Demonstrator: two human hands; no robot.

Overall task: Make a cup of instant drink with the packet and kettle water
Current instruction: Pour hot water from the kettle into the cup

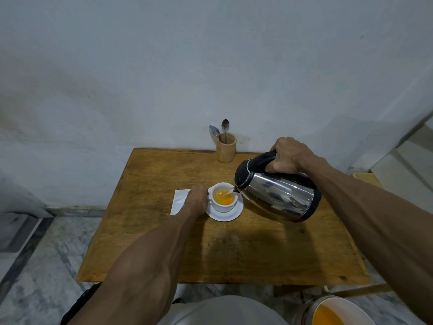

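Observation:
A white cup [223, 198] stands on a white saucer [230, 214] near the middle of the wooden table [164, 242]. Orange liquid sits in the cup. My left hand [196, 200] grips the cup's handle on its left side. My right hand [287, 157] is closed on the black handle of a steel kettle [278, 193], which is tilted left with its spout over the cup's right rim. A thin stream of water runs from the spout into the cup. A white packet [178, 200] lies flat to the left of the cup, partly hidden by my left hand.
A wooden holder [226, 147] with two spoons [224, 129] stands at the table's back edge against the wall. A white bucket [332, 311] with orange liquid sits on the floor at the lower right. Marble floor lies to the left of the table.

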